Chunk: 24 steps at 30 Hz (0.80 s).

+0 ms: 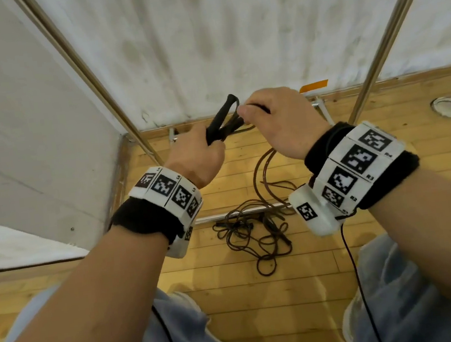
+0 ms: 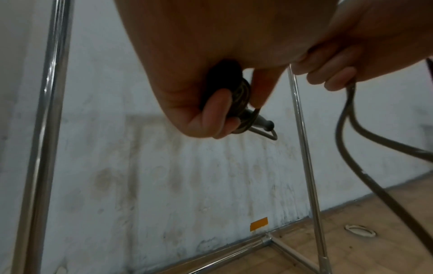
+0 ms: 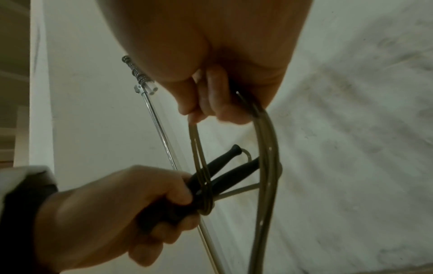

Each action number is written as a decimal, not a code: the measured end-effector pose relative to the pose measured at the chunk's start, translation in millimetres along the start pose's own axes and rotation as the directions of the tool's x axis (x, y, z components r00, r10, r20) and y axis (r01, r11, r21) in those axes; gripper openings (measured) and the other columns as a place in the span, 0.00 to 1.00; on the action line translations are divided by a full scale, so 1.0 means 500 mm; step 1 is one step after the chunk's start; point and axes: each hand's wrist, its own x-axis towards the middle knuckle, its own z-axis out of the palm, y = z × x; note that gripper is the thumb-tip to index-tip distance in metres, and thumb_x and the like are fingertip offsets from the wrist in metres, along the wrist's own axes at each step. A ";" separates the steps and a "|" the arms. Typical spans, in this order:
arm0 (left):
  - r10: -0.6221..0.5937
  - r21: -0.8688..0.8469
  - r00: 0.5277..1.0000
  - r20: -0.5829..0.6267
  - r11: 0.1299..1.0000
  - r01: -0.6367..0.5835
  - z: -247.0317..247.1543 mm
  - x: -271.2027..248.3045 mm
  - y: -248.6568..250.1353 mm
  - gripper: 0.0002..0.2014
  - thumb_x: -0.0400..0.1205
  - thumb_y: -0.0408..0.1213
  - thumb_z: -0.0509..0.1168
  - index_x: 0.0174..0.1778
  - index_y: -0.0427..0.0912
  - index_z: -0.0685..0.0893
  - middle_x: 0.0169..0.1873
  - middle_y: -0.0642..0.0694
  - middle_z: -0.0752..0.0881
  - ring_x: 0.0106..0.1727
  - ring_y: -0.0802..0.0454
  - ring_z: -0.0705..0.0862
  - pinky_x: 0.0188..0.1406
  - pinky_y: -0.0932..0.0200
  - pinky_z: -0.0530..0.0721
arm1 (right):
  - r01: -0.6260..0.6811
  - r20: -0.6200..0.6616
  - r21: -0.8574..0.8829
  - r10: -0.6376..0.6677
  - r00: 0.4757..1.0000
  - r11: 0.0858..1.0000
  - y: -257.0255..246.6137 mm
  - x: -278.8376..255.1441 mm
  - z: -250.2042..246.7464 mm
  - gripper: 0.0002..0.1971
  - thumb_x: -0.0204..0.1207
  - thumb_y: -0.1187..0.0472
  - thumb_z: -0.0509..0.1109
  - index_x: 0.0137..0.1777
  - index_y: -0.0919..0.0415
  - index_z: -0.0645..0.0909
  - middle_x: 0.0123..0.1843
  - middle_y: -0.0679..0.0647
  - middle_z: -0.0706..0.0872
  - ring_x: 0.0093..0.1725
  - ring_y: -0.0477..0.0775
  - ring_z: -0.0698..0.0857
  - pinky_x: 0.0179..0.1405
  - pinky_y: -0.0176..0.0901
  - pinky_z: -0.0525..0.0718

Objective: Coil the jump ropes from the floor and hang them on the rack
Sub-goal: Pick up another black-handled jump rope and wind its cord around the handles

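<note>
Wooden floor [image 1: 234, 297]; tangled brown ropes [image 1: 250, 231] lie on it, crossing the rack base bar [image 1: 241, 213]. A round metal plate [image 1: 450, 106] sits near the wall.

The jump rope handles [image 1: 222, 118] are matt black, and the cord [image 3: 264, 140] running from them is dark brown, looking olive-grey in the wrist views. The tangle of ropes [image 1: 250, 233] on the floor [image 1: 263, 302] is the same dark brown with black handles. The floor is honey-yellow wood in narrow boards. The rack's poles [image 1: 84, 71] are shiny silver metal. The wall [image 1: 230, 33] behind is white with grey smudges in vertical streaks, and carries a small orange tape patch [image 1: 314, 86]. The wrist bands [image 1: 360, 165] are black with white blocks bearing black-and-white square codes. The trousers [image 1: 405, 305] are pale blue denim.
</note>
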 end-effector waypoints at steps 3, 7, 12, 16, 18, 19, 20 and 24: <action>0.038 0.096 0.999 0.001 0.995 -0.038 0.005 -0.012 0.013 0.22 0.76 0.55 0.67 0.60 0.46 0.74 0.38 0.55 0.78 0.35 0.57 0.77 0.27 0.61 0.70 | 0.041 0.012 0.031 -0.041 0.999 0.999 -0.012 0.000 -0.004 0.14 0.83 0.52 0.60 0.39 0.57 0.81 0.30 0.45 0.76 0.29 0.43 0.72 0.29 0.24 0.69; 0.067 0.202 0.997 0.043 0.977 -0.074 0.017 -0.010 0.037 0.15 0.82 0.51 0.63 0.54 0.43 0.75 0.36 0.50 0.79 0.32 0.54 0.75 0.25 0.60 0.67 | 0.095 0.024 0.007 -0.095 0.995 0.995 -0.030 -0.002 0.007 0.16 0.82 0.53 0.62 0.39 0.62 0.83 0.28 0.43 0.74 0.28 0.42 0.71 0.30 0.24 0.68; 0.036 0.206 0.998 0.057 0.977 -0.047 0.006 -0.022 0.059 0.06 0.79 0.44 0.61 0.46 0.46 0.74 0.30 0.52 0.76 0.28 0.58 0.73 0.21 0.63 0.64 | 0.094 -0.017 -0.087 -0.096 0.995 0.992 -0.032 0.008 -0.025 0.17 0.80 0.48 0.64 0.41 0.60 0.86 0.26 0.42 0.75 0.27 0.43 0.73 0.28 0.29 0.66; 0.103 0.168 0.992 0.072 0.979 -0.114 -0.014 -0.032 0.065 0.04 0.80 0.43 0.59 0.47 0.48 0.74 0.31 0.53 0.76 0.29 0.58 0.74 0.22 0.62 0.65 | 0.048 -0.089 -0.166 -0.063 0.994 0.985 -0.018 0.015 -0.059 0.19 0.76 0.43 0.66 0.39 0.59 0.86 0.29 0.47 0.80 0.30 0.47 0.76 0.31 0.39 0.73; 0.207 0.109 0.974 0.096 0.970 -0.217 -0.027 -0.038 0.062 0.04 0.80 0.41 0.59 0.49 0.49 0.75 0.32 0.55 0.76 0.31 0.59 0.74 0.24 0.63 0.66 | -0.005 -0.115 -0.159 -0.014 0.993 0.987 -0.009 0.018 -0.075 0.20 0.74 0.41 0.67 0.37 0.59 0.86 0.28 0.48 0.79 0.29 0.47 0.75 0.31 0.41 0.73; 0.266 0.077 0.958 0.104 0.958 -0.275 -0.036 -0.042 0.060 0.04 0.80 0.40 0.59 0.50 0.49 0.75 0.32 0.56 0.76 0.32 0.59 0.74 0.26 0.63 0.66 | -0.031 -0.118 -0.135 0.014 0.993 0.990 -0.004 0.020 -0.082 0.21 0.73 0.40 0.68 0.36 0.60 0.85 0.27 0.49 0.77 0.28 0.47 0.74 0.31 0.40 0.72; 0.320 0.042 0.942 0.103 0.945 -0.325 -0.046 -0.048 0.061 0.04 0.80 0.39 0.59 0.49 0.49 0.75 0.31 0.55 0.76 0.32 0.58 0.74 0.27 0.63 0.66 | -0.049 -0.115 -0.099 0.038 0.993 0.994 0.001 0.022 -0.087 0.21 0.72 0.40 0.69 0.35 0.60 0.84 0.25 0.49 0.75 0.26 0.45 0.72 0.29 0.38 0.71; 0.431 -0.121 0.898 0.093 0.900 -0.419 -0.088 -0.074 0.066 0.02 0.78 0.35 0.60 0.44 0.44 0.77 0.29 0.52 0.79 0.31 0.51 0.77 0.27 0.60 0.70 | -0.112 -0.025 0.070 0.114 0.993 0.991 0.011 0.022 -0.096 0.21 0.74 0.41 0.69 0.29 0.56 0.82 0.19 0.44 0.69 0.20 0.41 0.67 0.22 0.28 0.66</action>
